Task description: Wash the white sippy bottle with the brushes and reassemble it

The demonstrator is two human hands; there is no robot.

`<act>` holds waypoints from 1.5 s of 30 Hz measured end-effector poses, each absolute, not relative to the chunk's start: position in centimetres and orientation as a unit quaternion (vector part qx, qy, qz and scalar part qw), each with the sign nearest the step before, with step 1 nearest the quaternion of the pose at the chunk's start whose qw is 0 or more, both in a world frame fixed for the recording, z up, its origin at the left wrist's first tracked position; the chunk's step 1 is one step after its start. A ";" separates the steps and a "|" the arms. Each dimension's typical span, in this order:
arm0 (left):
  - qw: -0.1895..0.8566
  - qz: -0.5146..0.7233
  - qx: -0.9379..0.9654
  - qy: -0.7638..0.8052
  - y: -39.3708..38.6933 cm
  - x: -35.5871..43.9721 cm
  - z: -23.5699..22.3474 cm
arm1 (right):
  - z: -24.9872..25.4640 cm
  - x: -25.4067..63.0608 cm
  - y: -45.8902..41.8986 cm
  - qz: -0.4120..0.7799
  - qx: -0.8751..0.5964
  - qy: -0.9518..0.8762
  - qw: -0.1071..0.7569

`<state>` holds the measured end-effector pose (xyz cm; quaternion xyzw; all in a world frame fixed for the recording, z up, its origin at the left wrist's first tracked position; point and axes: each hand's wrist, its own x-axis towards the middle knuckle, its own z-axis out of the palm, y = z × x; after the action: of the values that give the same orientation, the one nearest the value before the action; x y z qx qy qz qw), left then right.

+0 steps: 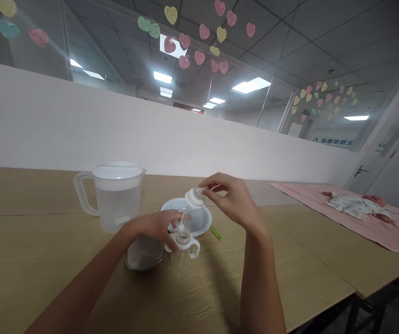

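Centre frame, my left hand (157,227) clamps the handled bottle (183,243); right hand (232,197) pinches the nipple cap (194,198) above the bowl (199,218). Cap-off step; next move needs steady alignment.

Signs and lettering: almost nothing legible

A blue strip sign (332,141) on the glass partition at about three o'clock carries characters too small and blurred to read. A red-edged sign (188,107) at twelve o'clock, under the ceiling lights, is equally unreadable. The heart notes (199,44) on the glass show faint, illegible scribbles.
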<state>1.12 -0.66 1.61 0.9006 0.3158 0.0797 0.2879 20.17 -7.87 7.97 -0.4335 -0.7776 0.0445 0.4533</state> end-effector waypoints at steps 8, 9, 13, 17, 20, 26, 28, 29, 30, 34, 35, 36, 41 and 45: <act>0.298 0.332 0.840 0.309 -3.0 2.4 4.2 | 8.1 20.5 -7.8 -0.017 -0.405 -0.702 0.586; 0.290 0.333 0.838 0.321 -2.8 2.5 3.9 | 8.1 20.9 -7.8 -0.036 -0.408 -0.679 0.609; 0.278 0.332 0.818 0.378 -0.7 2.7 1.9 | 8.1 24.0 -8.1 -0.088 -0.413 -0.580 0.696; 0.221 0.323 0.823 0.412 2.0 2.8 -0.9 | 7.7 26.6 -7.9 -0.070 -0.438 -0.539 0.716; 0.138 0.269 0.833 0.463 3.5 3.1 -2.8 | 7.4 26.8 -7.1 -0.054 -0.470 -0.529 0.704; 0.032 0.223 0.826 0.516 4.6 3.5 -4.1 | 7.3 24.7 -6.0 -0.016 -0.479 -0.573 0.665; 0.022 0.233 0.826 0.512 4.2 3.5 -3.3 | 7.3 23.8 -5.9 -0.009 -0.477 -0.587 0.654; 0.025 0.248 0.828 0.502 3.8 3.4 -2.6 | 7.4 23.5 -5.9 -0.006 -0.475 -0.594 0.649; 0.037 0.271 0.831 0.485 3.3 3.3 -1.7 | 7.4 23.1 -5.9 -0.003 -0.472 -0.600 0.646; 0.191 0.387 0.830 0.355 -0.4 3.3 2.3 | 7.4 21.4 -5.8 0.023 -0.448 -0.628 0.636; 0.228 0.397 0.831 0.318 -1.4 3.4 3.1 | 7.4 21.0 -5.8 0.033 -0.439 -0.637 0.633; 0.256 0.402 0.832 0.285 -2.3 3.5 3.8 | 7.4 20.5 -5.8 0.040 -0.430 -0.645 0.631; 0.283 0.469 0.788 0.281 -4.2 4.1 4.6 | 7.2 18.4 -6.0 0.039 -0.390 -0.670 0.630; 0.246 0.482 0.785 0.301 -3.8 4.0 4.5 | 7.0 17.7 -5.9 0.046 -0.386 -0.697 0.603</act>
<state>4.00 -3.76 4.55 0.7849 0.3013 0.4824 0.2456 17.67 -5.92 6.97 -0.3861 -0.6967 0.0458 0.6029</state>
